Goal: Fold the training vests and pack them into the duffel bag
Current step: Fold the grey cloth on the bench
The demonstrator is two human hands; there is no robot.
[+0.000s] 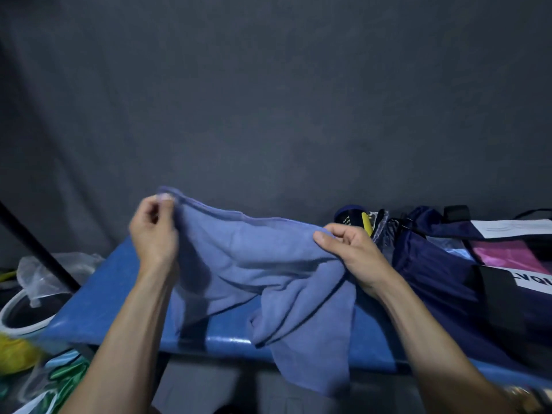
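A blue-purple training vest (257,264) hangs spread between my two hands above the blue table (98,297). My left hand (153,231) pinches its upper left edge, raised a little. My right hand (349,246) grips the upper right edge, fingers curled round the cloth. The vest's lower part drapes over the table's front edge. At the right of the table lies the navy duffel bag (442,279), with black straps and white and pink panels, touching the vest's right side.
Behind the table hangs a dark grey cloth backdrop (268,100). A dark cap with a yellow item (358,218) sits at the bag's far end. Left of the table are a clear plastic bag (44,273), a white-rimmed bucket (15,309), a black pole and yellow and green fabric (18,354).
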